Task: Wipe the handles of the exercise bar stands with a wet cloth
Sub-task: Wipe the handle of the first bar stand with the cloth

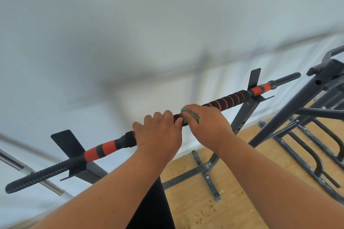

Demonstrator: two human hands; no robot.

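I see my left hand [158, 134] with its grip curled tight around the long exercise bar padded in black foam with orange spiral bands [229, 99], near the bar's middle. Just beside it, my right hand [206, 122] holds a small, soft grey-green cloth [188, 114] wrapped over the foam, fingers folded down on it so the cloth is pressed against the bar; thumb and left knuckles nearly touch. The bar lies tilted across two black square-tube steel stands, resting in their flat-plate cradles: the left stand [74, 152] near the bar's ribbed black end, the right stand [247, 109] near the far ribbed tip. The stands' cross-shaped feet sit on a pale wooden floor [195, 208] against a white wall [130, 33]. More dark tubular metal frames [305, 134] stand at the right edge.
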